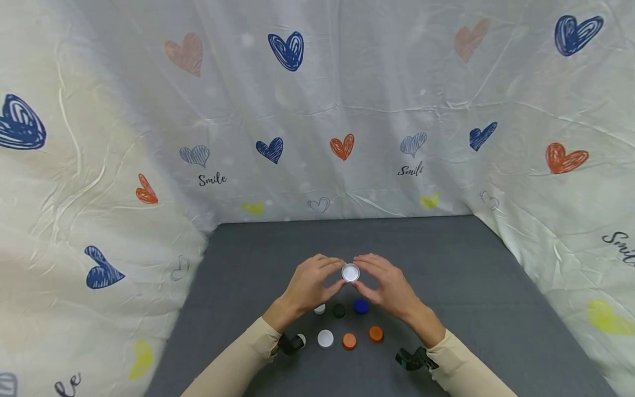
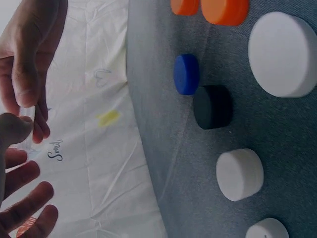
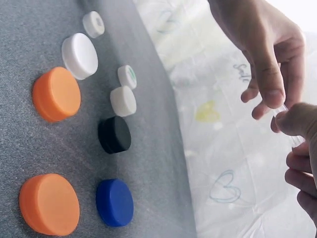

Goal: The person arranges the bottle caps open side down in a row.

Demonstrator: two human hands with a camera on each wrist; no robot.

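Note:
Above the dark table, both hands hold a small round disc-like piece (image 1: 350,273), with a whitish face and a clear rim, between them. My left hand (image 1: 312,282) pinches its left edge between thumb and fingers. On the opposite edge, my right hand (image 1: 389,285) pinches it the same way. From the side its clear edge (image 3: 297,141) shows between the thumbs in the right wrist view. Below the hands lie a blue cap (image 1: 361,306), a black cap (image 1: 339,310) and a white cap (image 1: 319,310), partly covered by the left hand.
Nearer me sit a large white cap (image 1: 325,338), two orange caps (image 1: 349,341) and another white cap (image 3: 93,24), partly behind the left wrist camera. A white cap with a green mark (image 3: 127,77) shows in the right wrist view. Heart-printed cloth (image 1: 317,165) surrounds the grey table (image 1: 416,242).

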